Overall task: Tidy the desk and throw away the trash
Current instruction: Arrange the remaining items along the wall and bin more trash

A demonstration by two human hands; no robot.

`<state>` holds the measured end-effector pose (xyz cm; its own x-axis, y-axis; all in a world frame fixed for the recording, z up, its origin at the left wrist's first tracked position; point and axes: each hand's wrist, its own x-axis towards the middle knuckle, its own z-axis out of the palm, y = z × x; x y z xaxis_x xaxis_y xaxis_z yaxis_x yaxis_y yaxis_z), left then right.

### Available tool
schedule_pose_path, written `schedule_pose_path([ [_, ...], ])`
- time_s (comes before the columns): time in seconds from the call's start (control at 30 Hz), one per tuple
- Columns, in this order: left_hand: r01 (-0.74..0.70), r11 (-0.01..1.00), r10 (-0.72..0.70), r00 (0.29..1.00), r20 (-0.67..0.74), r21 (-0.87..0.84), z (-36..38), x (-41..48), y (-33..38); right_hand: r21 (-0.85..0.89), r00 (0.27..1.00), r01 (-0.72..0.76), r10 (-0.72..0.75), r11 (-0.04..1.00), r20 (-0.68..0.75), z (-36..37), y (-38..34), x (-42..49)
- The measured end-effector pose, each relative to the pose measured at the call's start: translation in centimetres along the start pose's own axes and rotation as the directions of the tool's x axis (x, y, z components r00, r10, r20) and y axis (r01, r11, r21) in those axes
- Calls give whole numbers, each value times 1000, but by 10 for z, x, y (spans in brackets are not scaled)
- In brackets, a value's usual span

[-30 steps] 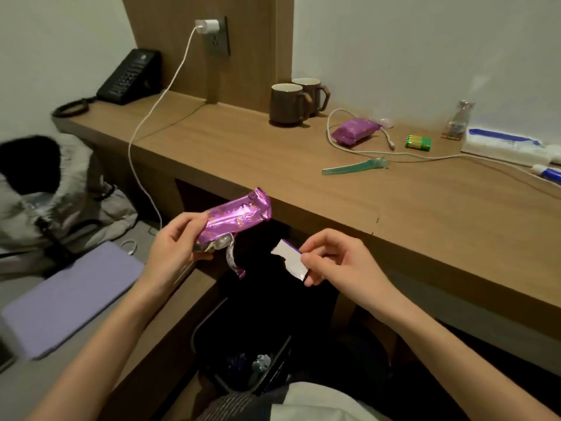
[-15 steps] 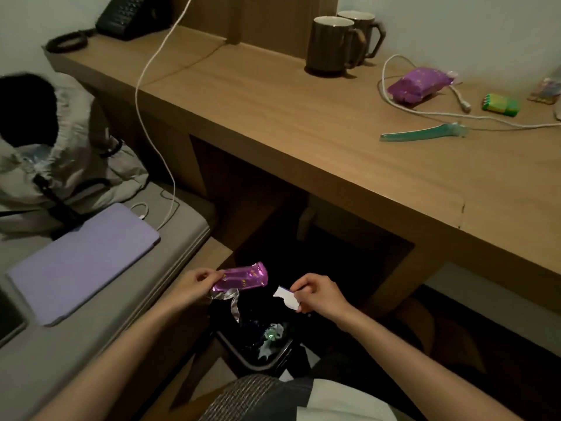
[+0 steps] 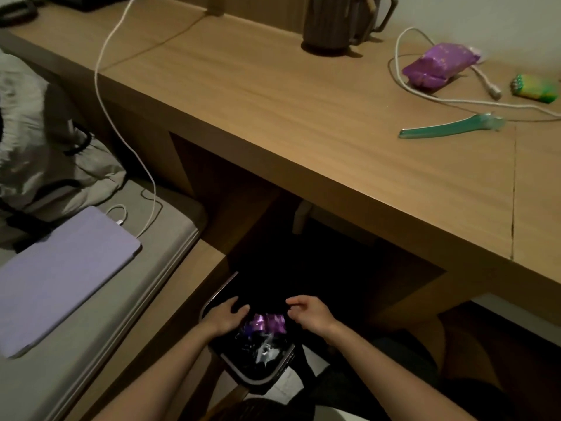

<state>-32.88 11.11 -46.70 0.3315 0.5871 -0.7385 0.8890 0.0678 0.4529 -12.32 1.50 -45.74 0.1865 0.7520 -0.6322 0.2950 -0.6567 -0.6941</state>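
Head view, lower centre: left hand [image 3: 226, 317] and right hand [image 3: 309, 312] hover over the bin [image 3: 258, 379] under the desk [image 3: 273, 95], fingers loosely curled, nothing gripped in either. Between them, a purple wrapper [image 3: 268, 322] lies just inside the bin mouth on other crinkled trash; a small white scrap cannot be told apart down there. Judged from that: one piece of trash binned, tidying only partly done.

Upper right of the frame, still to deal with on the desk: a purple packet [image 3: 438, 66], a green box [image 3: 535, 89], a teal strip [image 3: 449, 129] and a loose white cable [image 3: 425, 98] looping round the packet. Probably trash among these, though which is unclear. Top centre: two mugs [image 3: 332, 24] standing side by side, cut off by the frame edge.

Desk: pale wood, long, open knee space beneath, dark inside. Upper left: part of a black phone [image 3: 18, 12] at the frame corner and a charger lead [image 3: 121, 123] trailing off the desk edge down to a lilac tablet [image 3: 63, 271] on a grey cushioned bench [image 3: 100, 323]. Far left: a heap of pale clothing [image 3: 39, 147]. Dim, warm light; white wall at top right.
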Motion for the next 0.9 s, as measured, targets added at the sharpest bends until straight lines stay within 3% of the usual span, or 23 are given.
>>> schedule_pose_path([
  [0.1,-102,986,107,994,-34,130,-4,-8,10,-69,996,80,-77,994,44,-12,-8,-10],
  [0.27,-311,934,337,931,-143,173,-25,-50,52,-65,953,300,-296,952,62,-40,-44,-57],
  [0.47,-611,776,624,706,-334,157,-54,-143,107,27,834,550,-551,835,23,-85,-100,-154],
  [0.63,-786,605,739,494,-459,128,-70,-221,161,52,713,701,-697,711,-79,-131,-141,-236],
  [0.8,-853,480,797,327,-508,204,-82,-262,223,-85,570,794,-786,602,-240,-178,-157,-282],
  [0.9,-862,447,816,283,-505,240,-85,-262,261,-159,515,793,-787,588,-338,-207,-158,-290],
])
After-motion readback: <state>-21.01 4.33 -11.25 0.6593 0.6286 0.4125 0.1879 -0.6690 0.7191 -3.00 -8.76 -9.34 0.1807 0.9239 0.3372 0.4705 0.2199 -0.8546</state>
